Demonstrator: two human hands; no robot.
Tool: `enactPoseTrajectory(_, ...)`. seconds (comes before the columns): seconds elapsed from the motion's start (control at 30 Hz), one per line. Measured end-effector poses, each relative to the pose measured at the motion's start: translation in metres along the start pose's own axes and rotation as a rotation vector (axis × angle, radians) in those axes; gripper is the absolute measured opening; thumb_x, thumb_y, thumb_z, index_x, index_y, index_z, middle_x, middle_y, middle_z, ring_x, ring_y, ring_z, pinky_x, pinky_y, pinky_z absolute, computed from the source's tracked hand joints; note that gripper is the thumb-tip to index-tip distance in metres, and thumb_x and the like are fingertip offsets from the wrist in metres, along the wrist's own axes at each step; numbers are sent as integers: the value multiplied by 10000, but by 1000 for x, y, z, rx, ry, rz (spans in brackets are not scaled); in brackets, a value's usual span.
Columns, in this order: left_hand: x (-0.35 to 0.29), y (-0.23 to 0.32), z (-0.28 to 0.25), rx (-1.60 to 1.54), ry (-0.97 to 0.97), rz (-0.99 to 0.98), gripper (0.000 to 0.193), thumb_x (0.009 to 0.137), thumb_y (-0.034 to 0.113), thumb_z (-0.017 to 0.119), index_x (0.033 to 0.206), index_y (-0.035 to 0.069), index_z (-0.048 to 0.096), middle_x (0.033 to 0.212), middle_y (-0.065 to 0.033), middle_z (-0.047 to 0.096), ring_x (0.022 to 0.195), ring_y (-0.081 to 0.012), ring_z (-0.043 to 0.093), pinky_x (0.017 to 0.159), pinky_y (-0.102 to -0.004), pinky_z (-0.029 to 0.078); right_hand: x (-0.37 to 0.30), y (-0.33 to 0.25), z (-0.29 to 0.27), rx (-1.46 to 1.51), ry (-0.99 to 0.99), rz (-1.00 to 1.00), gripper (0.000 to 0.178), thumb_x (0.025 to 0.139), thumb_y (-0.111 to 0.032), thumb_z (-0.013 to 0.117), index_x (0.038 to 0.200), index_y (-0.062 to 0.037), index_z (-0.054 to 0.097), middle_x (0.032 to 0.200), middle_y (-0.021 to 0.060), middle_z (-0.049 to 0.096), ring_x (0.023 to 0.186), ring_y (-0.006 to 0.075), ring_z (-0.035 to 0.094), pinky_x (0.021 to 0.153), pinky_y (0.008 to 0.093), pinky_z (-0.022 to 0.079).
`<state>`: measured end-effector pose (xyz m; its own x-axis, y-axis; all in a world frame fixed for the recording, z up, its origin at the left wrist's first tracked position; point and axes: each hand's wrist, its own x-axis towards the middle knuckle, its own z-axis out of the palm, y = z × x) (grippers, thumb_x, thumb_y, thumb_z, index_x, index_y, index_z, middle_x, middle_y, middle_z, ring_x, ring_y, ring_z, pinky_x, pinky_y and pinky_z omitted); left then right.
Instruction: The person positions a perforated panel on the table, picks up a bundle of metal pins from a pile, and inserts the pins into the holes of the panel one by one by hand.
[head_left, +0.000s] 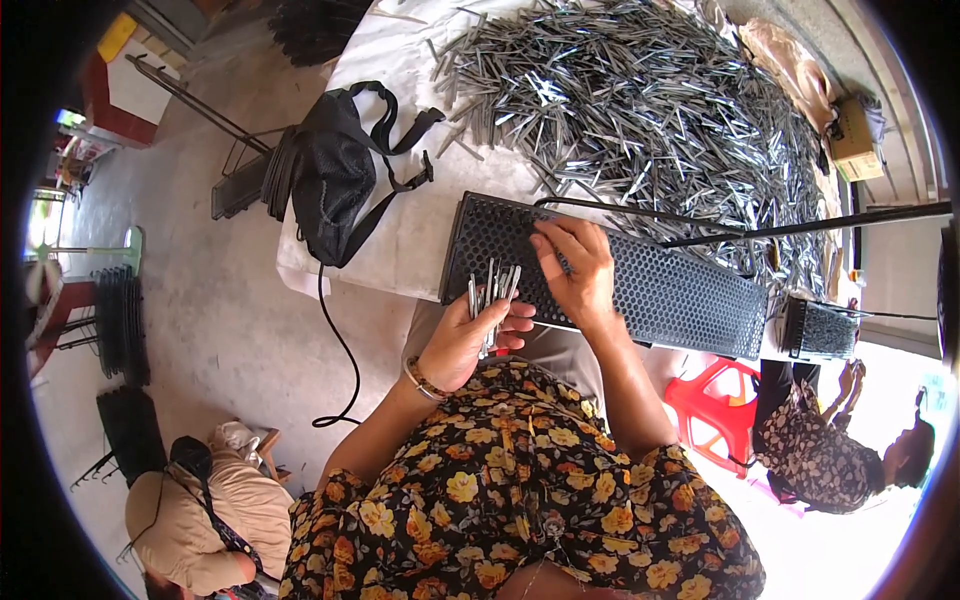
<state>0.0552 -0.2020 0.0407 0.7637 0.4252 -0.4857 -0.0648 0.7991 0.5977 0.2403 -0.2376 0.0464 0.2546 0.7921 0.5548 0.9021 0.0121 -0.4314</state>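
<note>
My left hand (456,348), with a bracelet at its wrist, is closed around a bunch of thin grey metallic strips (491,288), their ends sticking up past the thumb. A long black panel (690,298) full of small round holes lies across the table edge in front of me. Over its left part, my right hand (580,278) has thumb and fingers drawn together close to the holes. Whatever those fingertips hold is too small or hidden to make out. Beyond the panel spreads a large heap of similar loose strips (650,120).
A black waist bag (338,170) lies at the left of the white-covered table (430,195), a black cord (335,345) hanging from it. Thin black rods (800,228) cross toward the right. A red stool (712,405) stands right; people sit lower left and right.
</note>
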Motion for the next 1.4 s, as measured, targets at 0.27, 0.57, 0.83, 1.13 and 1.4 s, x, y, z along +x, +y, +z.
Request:
enactPoseTrajectory(0.27,2,-4,-1,14,14,38,272,969,169,475,1176,-5,508,1068,-166,622,920,-208,647,750,-310,549,-13,-16,-15,695,-232,719,170,814,-106,697,921,26,684,820,85,684,711,103,625,633,232,500)
enactPoseTrajectory(0.57,-2,6,10,120,-60,-42,320,986,209,438,1221,-2,485,1089,-154,624,897,-179,639,723,-293,539,0,18,-1,272,129,394,126,825,-64,678,941,-16,677,815,75,661,638,112,585,603,233,471)
enactPoseTrajectory(0.83,-2,1,5,90,-46,3,232,982,200,447,1128,38,525,1089,-148,626,868,-167,641,690,-282,535,-2,20,7,184,173,287,136,772,-67,716,901,-49,678,812,83,668,668,224,616,624,310,490)
enactPoseTrajectory(1.13,-2,1,6,64,15,22,197,941,151,522,1083,22,566,993,-100,641,850,-170,650,664,-274,531,-6,20,13,44,125,117,134,760,-78,714,887,-55,680,826,73,658,719,248,613,663,338,484)
enactPoseTrajectory(1.4,-2,1,5,33,43,30,199,937,149,529,1076,11,566,947,-78,639,832,-172,658,653,-275,536,-5,1,-6,87,79,75,189,761,-131,726,912,-31,674,859,73,640,721,227,607,655,330,479)
